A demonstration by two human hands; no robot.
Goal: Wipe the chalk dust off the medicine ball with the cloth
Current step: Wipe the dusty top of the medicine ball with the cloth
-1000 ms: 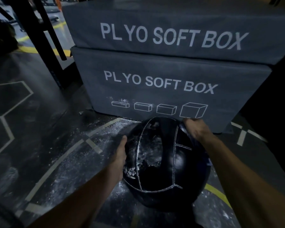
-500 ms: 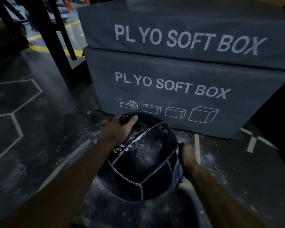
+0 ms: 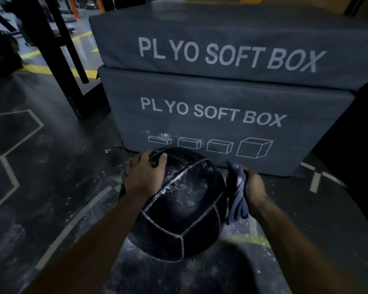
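A black medicine ball [image 3: 185, 211] with white seams sits on the dark floor, white chalk dust smeared across its top panels. My left hand [image 3: 146, 174] rests on the ball's upper left, fingers spread over the far side and thumb pressing on top. My right hand [image 3: 254, 187] grips a bunched dark blue cloth [image 3: 237, 198] beside the ball's right side; the cloth hangs down and touches the ball's edge.
Two stacked grey plyo soft boxes [image 3: 210, 115] stand just behind the ball. Black rack legs [image 3: 57, 49] rise at the back left. Chalk dust [image 3: 98, 187] is scattered on the floor around the ball, which has white and yellow lines.
The ball has been turned, and my left hand has gone from its left side to its top. My right hand has come away from the ball's right side, so the cloth now shows.
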